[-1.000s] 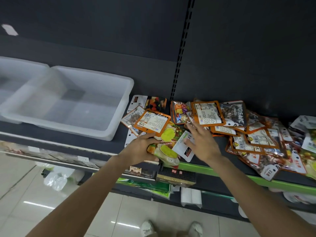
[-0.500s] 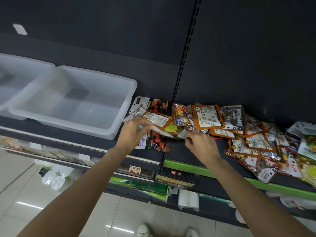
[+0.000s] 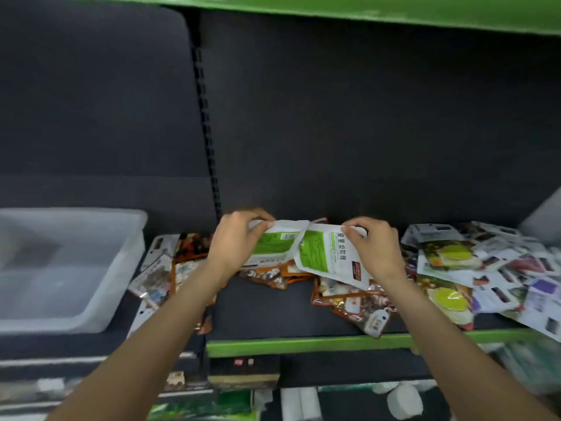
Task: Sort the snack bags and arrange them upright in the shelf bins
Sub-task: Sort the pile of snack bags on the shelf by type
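Pinching with curled fingers [image 3: 261, 223], your left hand [image 3: 236, 241] is gripping the top edge of a white and green snack bag [image 3: 273, 244], while your right hand [image 3: 375, 247] is clamping thumb and fingers on the top corner of a second white and green bag [image 3: 324, 253]. You are holding both bags up off the shelf [image 3: 273, 308], side by side, their inner edges overlapping between your hands, the right one hanging tilted with its printed face toward you. Under and behind them, orange-edged snack bags [image 3: 349, 302] are lying flat in a loose pile on the dark shelf surface, some reaching near the green front lip [image 3: 303, 344]. Farther right, a wider heap of white and yellow-green bags [image 3: 449, 259] is spreading across the shelf, overlapping one another, too blurred to read. To the left of your left forearm, a few more packets [image 3: 170, 268] are lying flat, just beside a clear plastic bin [image 3: 121, 268] that is sitting on the neighbouring shelf section; no bags are showing inside the part of it in view. Behind everything the dark back panel [image 3: 364, 117] is rising to a green shelf edge [image 3: 364, 10] overhead.
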Action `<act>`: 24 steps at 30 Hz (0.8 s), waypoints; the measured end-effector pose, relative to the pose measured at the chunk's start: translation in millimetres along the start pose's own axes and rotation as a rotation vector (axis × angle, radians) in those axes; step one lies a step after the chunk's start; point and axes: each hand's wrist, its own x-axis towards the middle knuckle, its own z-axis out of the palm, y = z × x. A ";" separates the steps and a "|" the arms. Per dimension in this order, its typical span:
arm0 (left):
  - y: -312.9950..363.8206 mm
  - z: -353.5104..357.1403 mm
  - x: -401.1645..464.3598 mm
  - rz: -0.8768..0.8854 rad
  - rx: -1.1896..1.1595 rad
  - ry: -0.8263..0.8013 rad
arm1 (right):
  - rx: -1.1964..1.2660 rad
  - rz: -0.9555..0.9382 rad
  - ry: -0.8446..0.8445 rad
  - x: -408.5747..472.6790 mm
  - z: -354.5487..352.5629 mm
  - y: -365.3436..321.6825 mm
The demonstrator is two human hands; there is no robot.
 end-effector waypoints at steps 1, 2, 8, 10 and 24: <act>14.6 14.9 7.5 0.020 -0.004 -0.020 | -0.006 0.014 0.024 1.9 -16.0 14.7; 30.2 31.2 14.8 0.036 -0.006 -0.042 | -0.018 0.032 0.044 3.7 -31.7 31.1; 132.8 156.4 56.6 0.018 -0.083 -0.122 | -0.077 0.144 0.134 21.1 -130.8 143.3; 160.3 200.3 73.6 -0.004 -0.070 -0.132 | -0.076 0.163 0.175 33.6 -162.0 177.7; 198.6 388.2 88.4 -0.038 0.433 -0.589 | -0.443 0.185 -0.432 68.4 -188.2 321.5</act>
